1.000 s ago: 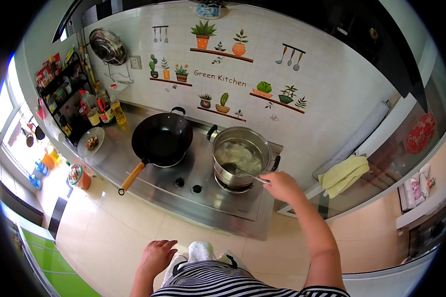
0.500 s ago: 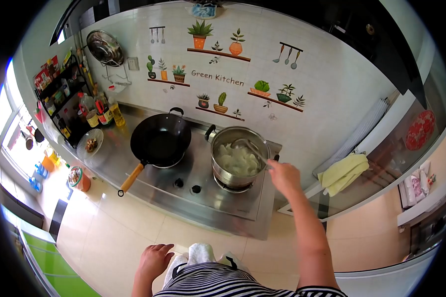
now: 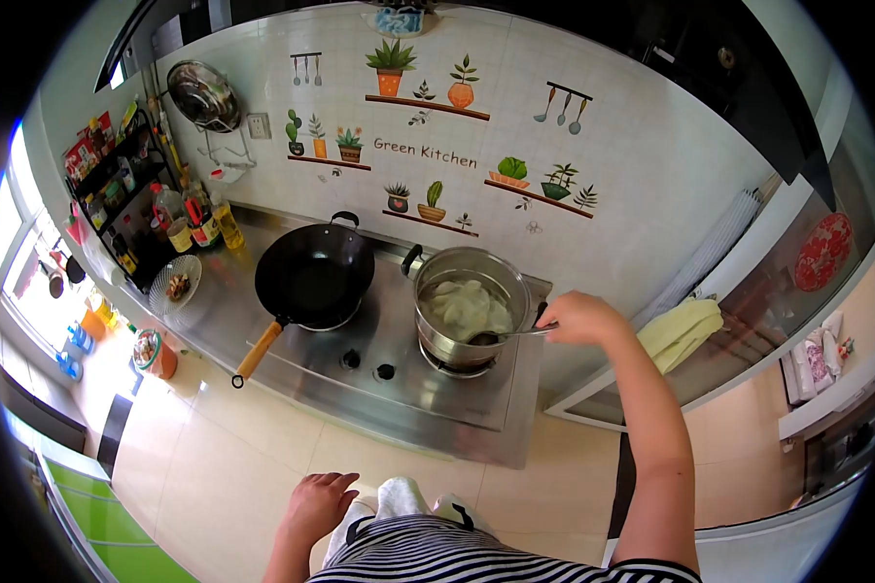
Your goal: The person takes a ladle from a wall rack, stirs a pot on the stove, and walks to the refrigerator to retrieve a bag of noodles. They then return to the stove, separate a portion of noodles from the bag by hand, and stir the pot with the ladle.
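My right hand (image 3: 581,319) grips the handle end of a metal ladle (image 3: 520,334), just right of a steel pot (image 3: 459,347). The ladle's dark-looking bowl dips into the near side of the pot. Pale, whitish-green pieces (image 3: 469,306) lie in water inside the pot, which stands on the right burner. My left hand (image 3: 322,503) hangs in front of my body at the lower middle, holding nothing, with its fingers loosely apart. A black wok (image 3: 313,274) with a wooden handle (image 3: 261,350) sits on the left burner.
Left of the wok are a glass dish with food (image 3: 176,289), an oil bottle (image 3: 227,224) and a black spice rack (image 3: 117,194). A lidded jar (image 3: 155,354) is beside the counter's left edge. A yellow-green cloth (image 3: 683,333) hangs at the right.
My right hand has moved right and slightly up. The ladle has swept from the pot's far side to its near side, and the pale pieces have shifted. My left hand has moved slightly right.
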The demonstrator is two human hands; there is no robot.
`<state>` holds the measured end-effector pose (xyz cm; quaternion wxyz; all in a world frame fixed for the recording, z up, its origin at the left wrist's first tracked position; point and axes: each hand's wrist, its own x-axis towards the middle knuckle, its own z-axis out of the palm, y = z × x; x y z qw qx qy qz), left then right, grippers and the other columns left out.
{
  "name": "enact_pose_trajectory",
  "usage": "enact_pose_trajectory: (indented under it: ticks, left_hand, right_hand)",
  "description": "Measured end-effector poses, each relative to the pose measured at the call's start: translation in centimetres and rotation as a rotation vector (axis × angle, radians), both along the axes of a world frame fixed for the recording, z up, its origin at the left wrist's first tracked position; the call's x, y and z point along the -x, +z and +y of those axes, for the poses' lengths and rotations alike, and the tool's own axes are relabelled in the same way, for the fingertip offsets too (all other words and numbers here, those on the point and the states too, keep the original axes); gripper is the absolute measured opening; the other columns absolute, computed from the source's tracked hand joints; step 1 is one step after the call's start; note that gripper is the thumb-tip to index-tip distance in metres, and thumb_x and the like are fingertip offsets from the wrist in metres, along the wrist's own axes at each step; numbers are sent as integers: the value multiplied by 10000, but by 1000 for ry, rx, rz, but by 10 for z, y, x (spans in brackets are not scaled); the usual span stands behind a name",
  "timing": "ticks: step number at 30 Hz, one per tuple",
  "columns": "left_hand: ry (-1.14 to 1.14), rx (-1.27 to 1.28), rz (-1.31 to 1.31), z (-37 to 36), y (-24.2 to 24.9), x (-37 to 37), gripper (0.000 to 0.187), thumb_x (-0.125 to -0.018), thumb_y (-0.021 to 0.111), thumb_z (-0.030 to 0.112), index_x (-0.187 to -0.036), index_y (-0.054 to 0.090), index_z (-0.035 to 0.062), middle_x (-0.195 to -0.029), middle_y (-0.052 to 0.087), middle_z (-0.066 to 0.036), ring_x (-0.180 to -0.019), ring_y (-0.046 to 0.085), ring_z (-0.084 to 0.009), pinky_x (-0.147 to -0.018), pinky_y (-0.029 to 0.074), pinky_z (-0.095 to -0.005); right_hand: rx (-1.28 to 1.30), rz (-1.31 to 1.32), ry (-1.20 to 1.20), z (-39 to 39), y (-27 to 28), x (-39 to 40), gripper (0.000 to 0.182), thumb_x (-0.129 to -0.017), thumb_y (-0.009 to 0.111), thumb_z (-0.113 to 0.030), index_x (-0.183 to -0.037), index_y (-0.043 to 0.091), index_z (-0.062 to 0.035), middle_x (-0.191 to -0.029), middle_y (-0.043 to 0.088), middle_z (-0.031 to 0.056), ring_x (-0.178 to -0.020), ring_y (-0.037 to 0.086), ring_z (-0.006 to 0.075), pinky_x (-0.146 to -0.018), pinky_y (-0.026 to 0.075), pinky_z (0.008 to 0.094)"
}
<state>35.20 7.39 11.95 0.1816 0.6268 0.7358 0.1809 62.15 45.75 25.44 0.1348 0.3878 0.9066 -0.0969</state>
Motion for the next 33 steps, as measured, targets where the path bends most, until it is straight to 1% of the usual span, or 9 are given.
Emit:
enact_pose_trajectory:
  ticks: [5, 7, 11, 14, 20, 22, 24, 28, 33]
  left_hand:
    - [38, 26, -8, -6, -1, 2, 263, -847, 626, 246, -1078, 648, 123, -970, 677, -84, -923, 627, -277, -850, 475, -396]
    - [41, 38, -6, -9, -5, 1, 266, -845, 629, 248, -1080, 648, 123, -972, 677, -82, -928, 626, -278, -852, 473, -401]
    - [43, 21, 3, -8, -6, -1, 264, -845, 628, 246, -1079, 648, 126, -968, 677, -80, -925, 627, -277, -848, 474, -397]
    - [38, 10, 2, -5, -3, -1, 260, -846, 627, 246, -1077, 648, 127, -966, 676, -78, -919, 628, -273, -845, 476, -391]
    - [30, -6, 18, -2, 6, -2, 248, -849, 624, 239, -1066, 650, 123, -954, 677, -77, -905, 630, -276, -837, 480, -388]
    - [56, -7, -13, -3, 7, -1, 248, -845, 632, 215, -1062, 661, 99, -946, 679, -121, -899, 630, -308, -842, 478, -409]
    - [66, 11, -20, -7, 4, 0, 249, -845, 631, 215, -1063, 661, 99, -948, 678, -122, -902, 628, -312, -841, 478, -410]
    - [69, 44, -21, -11, 1, 2, 250, -847, 629, 217, -1065, 661, 100, -948, 678, -123, -901, 626, -317, -837, 479, -409]
    - [42, 2, -6, -6, -1, 5, 249, -846, 628, 227, -1066, 656, 113, -951, 679, -98, -904, 630, -288, -842, 478, -392]
  right_hand:
    - [121, 146, -29, -17, -33, 10, 297, -782, 655, -182, -1075, 682, -139, -1006, 682, 88, -937, 638, 286, -808, 512, 403]
    - [42, 191, -161, -39, -37, 17, 293, -813, 618, -178, -1097, 668, -128, -1005, 678, 109, -943, 633, 301, -817, 510, 417]
    - [-65, 276, -162, -56, -74, 25, 318, -845, 599, -173, -1159, 636, -143, -981, 670, 139, -905, 628, 325, -787, 508, 419]
    - [-187, 334, -172, -53, -103, 34, 321, -866, 571, -175, -1183, 616, -168, -891, 671, 137, -848, 633, 329, -714, 509, 452]
    - [-278, 386, -271, -42, -119, 37, 310, -867, 582, -205, -1173, 620, -185, -779, 660, 152, -754, 634, 342, -650, 505, 458]
    - [-311, 377, -300, -48, -97, 30, 310, -858, 590, -200, -1166, 626, -182, -787, 663, 148, -756, 639, 337, -652, 506, 456]
    - [-381, 381, -337, -50, -82, 14, 312, -845, 615, -211, -1155, 634, -192, -780, 664, 140, -749, 641, 330, -657, 505, 450]
    - [-386, 443, -358, -54, -55, -16, 313, -844, 622, -229, -1154, 633, -188, -788, 665, 143, -757, 637, 335, -672, 505, 444]
    - [-290, 496, -393, -64, -28, -35, 311, -822, 652, -193, -1131, 642, -149, -859, 679, 130, -802, 637, 333, -718, 508, 423]
